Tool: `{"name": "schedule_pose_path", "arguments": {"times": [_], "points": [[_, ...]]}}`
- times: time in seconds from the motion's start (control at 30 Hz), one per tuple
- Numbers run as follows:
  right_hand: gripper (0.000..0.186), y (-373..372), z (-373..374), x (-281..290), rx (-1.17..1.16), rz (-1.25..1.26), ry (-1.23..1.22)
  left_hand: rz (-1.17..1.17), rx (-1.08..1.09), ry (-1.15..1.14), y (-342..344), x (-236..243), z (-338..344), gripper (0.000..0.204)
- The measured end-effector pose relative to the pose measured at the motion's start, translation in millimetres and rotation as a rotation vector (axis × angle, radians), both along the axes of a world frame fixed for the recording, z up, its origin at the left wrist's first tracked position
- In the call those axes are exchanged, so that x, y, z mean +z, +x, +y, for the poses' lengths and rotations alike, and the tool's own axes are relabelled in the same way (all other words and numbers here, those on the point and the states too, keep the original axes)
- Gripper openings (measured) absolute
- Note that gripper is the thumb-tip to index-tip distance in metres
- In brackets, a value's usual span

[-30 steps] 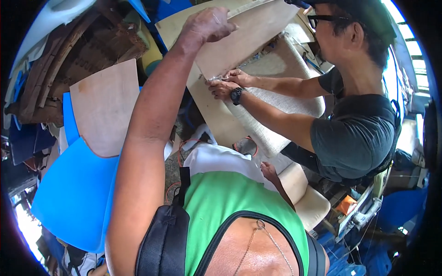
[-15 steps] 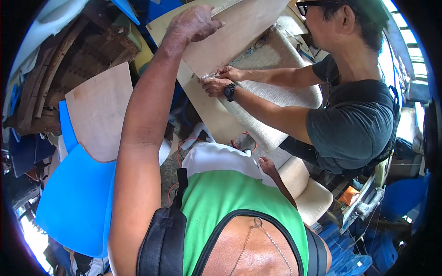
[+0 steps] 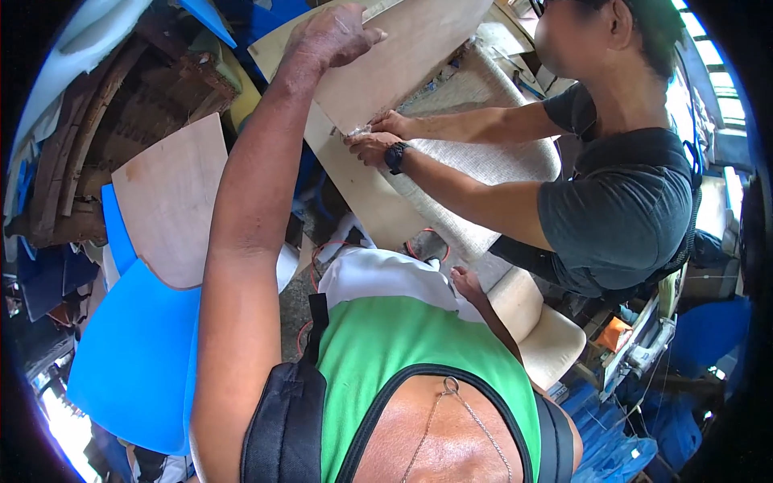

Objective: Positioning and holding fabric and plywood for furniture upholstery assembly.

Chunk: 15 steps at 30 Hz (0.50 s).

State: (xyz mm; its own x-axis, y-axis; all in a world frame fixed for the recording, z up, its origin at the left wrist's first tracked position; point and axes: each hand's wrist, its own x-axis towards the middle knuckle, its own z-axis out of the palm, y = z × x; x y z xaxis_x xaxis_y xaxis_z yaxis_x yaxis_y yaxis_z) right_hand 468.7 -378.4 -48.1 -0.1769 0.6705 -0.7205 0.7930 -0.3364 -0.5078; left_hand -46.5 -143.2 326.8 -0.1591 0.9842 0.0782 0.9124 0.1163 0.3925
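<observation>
Currently | left hand (image 3: 334, 36), just before twelve: curled, thumb out, at edge of panel (image 3: 403, 60); cannot tell grip | right hand (image 3: 465, 282), four o'clock: half-curled, cannot tell hold | panel: twelve o'clock, co-worker's hands (image 3: 374, 146) at its seven-o'clock corner

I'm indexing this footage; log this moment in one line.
left hand: over pale panel, contact unclear | right hand: low, beside white cloth | co-worker's hands: at panel's near corner
</observation>
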Motion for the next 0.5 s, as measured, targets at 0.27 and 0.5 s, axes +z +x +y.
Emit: {"name": "schedule_pose_path", "arguments": {"times": [0.27, 0.5], "points": [[0.037, -9, 0, 18, -0.04, 0.083, 0.014, -0.03, -0.021, -0.031, 0, 8, -6, 0.049], [0.035, -18, 14, 24, -0.102, 0.078, -0.232, -0.065, -0.008, -0.024, -6, 3, -9, 0.05]]}}
